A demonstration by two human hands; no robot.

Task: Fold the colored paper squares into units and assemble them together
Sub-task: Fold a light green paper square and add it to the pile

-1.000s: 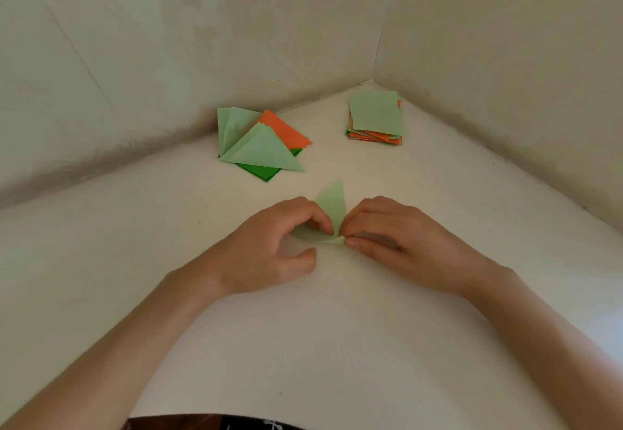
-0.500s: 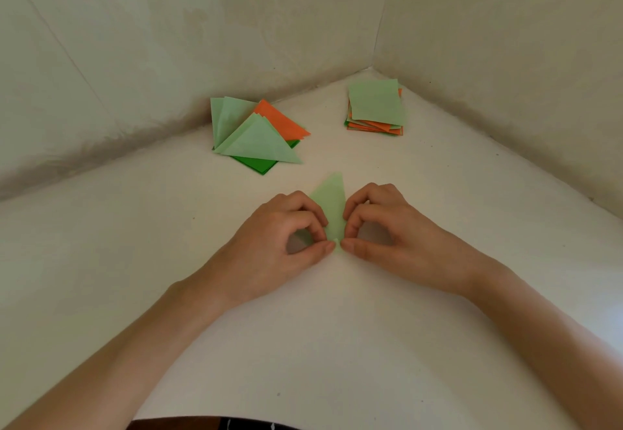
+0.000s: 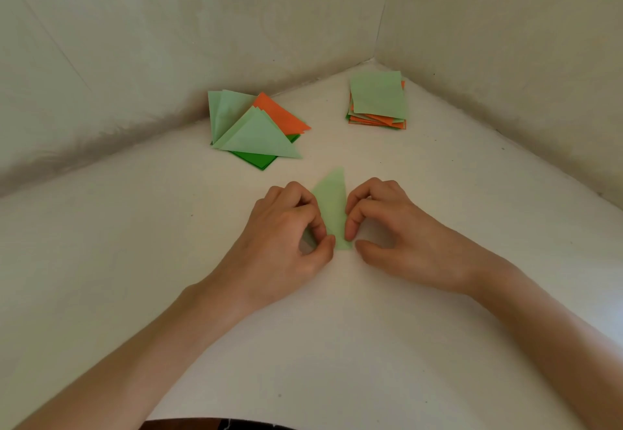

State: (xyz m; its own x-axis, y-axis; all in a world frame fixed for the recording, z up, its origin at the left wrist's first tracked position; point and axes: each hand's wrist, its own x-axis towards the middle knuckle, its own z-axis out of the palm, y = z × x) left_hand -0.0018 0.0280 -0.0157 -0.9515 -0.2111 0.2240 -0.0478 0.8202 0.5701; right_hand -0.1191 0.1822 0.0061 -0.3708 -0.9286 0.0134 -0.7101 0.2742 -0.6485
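White counter (image 3: 438,295) in a wall corner, carrying a fanned pile of folded triangles (image 3: 256,133) at far left and a stack of flat squares (image 3: 377,99) near the corner, well apart. At centre, left hand (image 3: 283,241) and right hand (image 3: 397,230), fingers curled narrow. Between them, flat on the counter, light green folded piece (image 3: 332,204), tip pointing away, left edge pinched by left thumb and forefinger, right edge pressed by right forefinger.

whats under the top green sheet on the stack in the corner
Under the top sheet, edges of orange sheets and light green sheets stick out, mostly along the near side. Their faces and their count are covered.
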